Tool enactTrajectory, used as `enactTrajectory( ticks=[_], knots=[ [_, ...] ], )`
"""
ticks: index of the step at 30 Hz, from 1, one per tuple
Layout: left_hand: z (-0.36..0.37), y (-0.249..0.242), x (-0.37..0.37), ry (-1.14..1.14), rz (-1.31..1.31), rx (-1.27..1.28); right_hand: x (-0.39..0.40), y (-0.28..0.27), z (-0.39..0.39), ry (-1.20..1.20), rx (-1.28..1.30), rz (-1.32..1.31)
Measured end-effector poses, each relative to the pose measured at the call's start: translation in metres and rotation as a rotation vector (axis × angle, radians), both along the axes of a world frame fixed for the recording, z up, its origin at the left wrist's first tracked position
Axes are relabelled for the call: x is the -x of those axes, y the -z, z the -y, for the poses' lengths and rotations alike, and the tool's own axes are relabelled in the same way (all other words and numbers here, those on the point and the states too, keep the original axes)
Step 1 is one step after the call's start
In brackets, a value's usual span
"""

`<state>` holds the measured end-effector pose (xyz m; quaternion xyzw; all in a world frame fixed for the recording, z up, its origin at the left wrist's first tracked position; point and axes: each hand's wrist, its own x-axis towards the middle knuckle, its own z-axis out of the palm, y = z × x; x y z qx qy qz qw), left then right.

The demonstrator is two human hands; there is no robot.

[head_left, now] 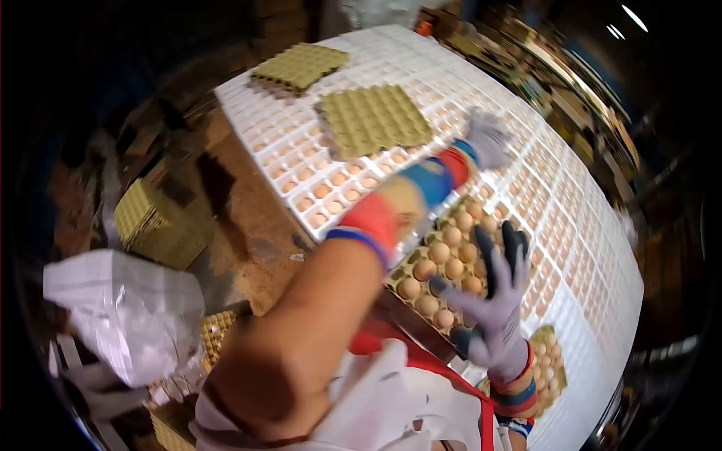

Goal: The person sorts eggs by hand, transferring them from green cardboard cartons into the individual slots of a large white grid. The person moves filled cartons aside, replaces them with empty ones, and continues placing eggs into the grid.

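My left hand, in a pale grey glove, stretches out over white plastic trays filled with eggs. Its fingers are blurred, so I cannot see whether they hold anything. My right hand wears a pale glove with dark fingertips. Its fingers are spread above a pulp egg tray of brown eggs close to my body, and nothing shows in its grasp. Part of that tray is hidden under my right hand and left arm. A second pulp tray of eggs lies beside my right wrist.
Two pulp trays with no eggs showing, one at the far corner and one nearer, rest on the white trays. On the floor to the left are a stack of pulp trays and a white plastic-wrapped bundle.
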<state>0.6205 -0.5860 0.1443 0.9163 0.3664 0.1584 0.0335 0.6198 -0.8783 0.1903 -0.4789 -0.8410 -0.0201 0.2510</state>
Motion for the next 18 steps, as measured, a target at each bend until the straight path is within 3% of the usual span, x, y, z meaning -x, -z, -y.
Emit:
enactTrajectory(
  ticks=[1,2,4,6,7,9,10,12,15,18],
  knots=[
    [-0.021,0.015,0.016,0.105,0.22,0.357,-0.02,0.021,0.008,0.224,-0.004,-0.111],
    [-0.019,0.012,0.046,0.181,0.441,0.513,-0.042,0.046,0.023,0.44,-0.007,-0.217],
    [0.022,0.017,0.129,0.312,0.822,0.759,-0.112,0.119,0.076,0.611,0.003,-0.33],
    [0.071,0.055,0.183,0.297,0.825,0.755,-0.124,0.152,0.118,0.837,0.109,-0.372],
    [0.102,0.082,0.192,0.211,0.703,0.311,-0.101,0.139,0.115,0.913,0.167,-0.325],
    [0.154,0.109,0.192,0.405,0.539,0.408,-0.07,0.132,0.095,0.812,0.228,-0.312],
    [0.176,0.114,0.186,0.361,0.387,0.407,-0.058,0.132,0.084,0.745,0.269,-0.346],
    [0.204,0.124,0.18,0.278,0.045,0.279,-0.038,0.136,0.056,0.577,0.262,-0.142],
    [0.209,0.15,0.183,0.254,0.244,0.163,-0.002,0.145,0.024,0.446,0.233,0.064],
    [0.198,0.157,0.192,0.253,0.508,0.524,0.016,0.173,0.017,0.421,0.248,0.128]
  ],
)
